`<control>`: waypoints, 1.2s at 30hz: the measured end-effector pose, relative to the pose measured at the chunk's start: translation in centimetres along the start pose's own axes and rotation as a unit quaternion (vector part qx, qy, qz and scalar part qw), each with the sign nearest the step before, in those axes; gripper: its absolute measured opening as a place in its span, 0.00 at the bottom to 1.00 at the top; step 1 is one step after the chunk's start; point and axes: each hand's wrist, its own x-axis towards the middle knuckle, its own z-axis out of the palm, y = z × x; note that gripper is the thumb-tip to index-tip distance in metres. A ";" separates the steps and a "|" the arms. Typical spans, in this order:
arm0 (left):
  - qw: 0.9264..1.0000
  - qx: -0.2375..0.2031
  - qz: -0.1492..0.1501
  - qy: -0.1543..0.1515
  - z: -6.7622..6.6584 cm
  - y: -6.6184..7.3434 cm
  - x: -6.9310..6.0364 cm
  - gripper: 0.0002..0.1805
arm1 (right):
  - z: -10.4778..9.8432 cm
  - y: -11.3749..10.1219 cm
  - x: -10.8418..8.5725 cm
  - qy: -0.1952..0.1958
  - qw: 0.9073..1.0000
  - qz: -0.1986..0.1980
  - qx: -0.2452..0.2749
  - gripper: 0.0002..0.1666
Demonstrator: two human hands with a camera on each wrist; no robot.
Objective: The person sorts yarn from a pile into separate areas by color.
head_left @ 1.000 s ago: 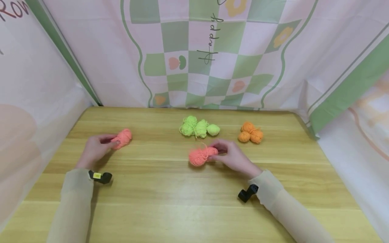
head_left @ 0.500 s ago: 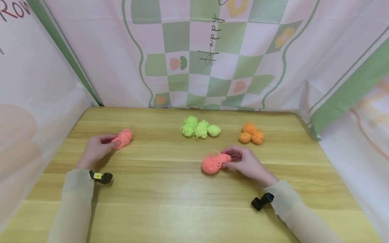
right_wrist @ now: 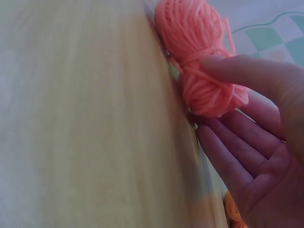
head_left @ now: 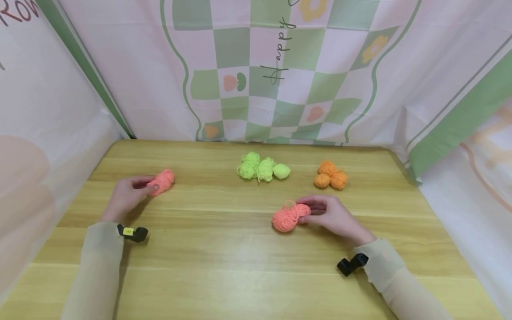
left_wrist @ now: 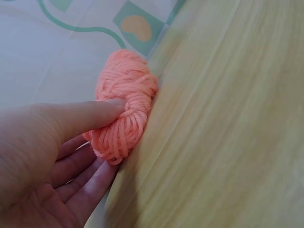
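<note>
At the left of the table, my left hand [head_left: 129, 195] pinches a small coral skein of yarn [head_left: 163, 182] between thumb and fingers. In the left wrist view the thumb lies across the middle of this skein [left_wrist: 126, 85]. Right of centre, my right hand [head_left: 334, 218] holds a second coral skein of yarn [head_left: 286, 218] by its narrower end. The right wrist view shows the thumb pressing near this skein's tied waist [right_wrist: 190, 28], with a loose strand at its side. Whether the second skein touches the table is hard to tell.
Several lime-green yarn balls [head_left: 265, 170] lie in a row at the back middle of the wooden table [head_left: 224, 266]. To their right sits a cluster of orange yarn balls [head_left: 331, 176]. A patterned cloth [head_left: 264, 106] hangs along the back edge and both sides.
My right hand has moved right and nearer to me with its coral skein, slowing in the last half second. The left hand and its skein have stayed put.
</note>
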 end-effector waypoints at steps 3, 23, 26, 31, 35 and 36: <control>1.000 0.003 0.006 -0.004 -0.1 0.0 0.0 0.30 | -0.1 -0.1 0.0 -0.007 1.000 0.014 0.007 0.33; 0.997 -0.031 0.056 0.044 2.4 2.8 -0.1 0.22 | -0.1 0.5 0.2 -0.010 0.999 0.026 0.030 0.34; 0.995 -0.047 0.068 0.053 2.9 3.4 0.0 0.21 | -0.2 0.5 0.2 -0.010 0.999 0.026 0.026 0.34; 0.994 -0.060 0.075 0.051 3.5 4.8 -0.2 0.20 | -0.1 0.5 0.2 -0.008 1.000 0.017 0.017 0.34; 0.992 -0.068 0.088 0.052 3.9 5.8 -0.5 0.19 | -0.1 0.5 0.2 -0.007 1.000 0.015 0.013 0.33; 0.992 -0.071 0.095 0.053 4.1 6.0 -0.5 0.19 | -0.1 0.5 0.2 -0.007 1.000 0.015 0.012 0.33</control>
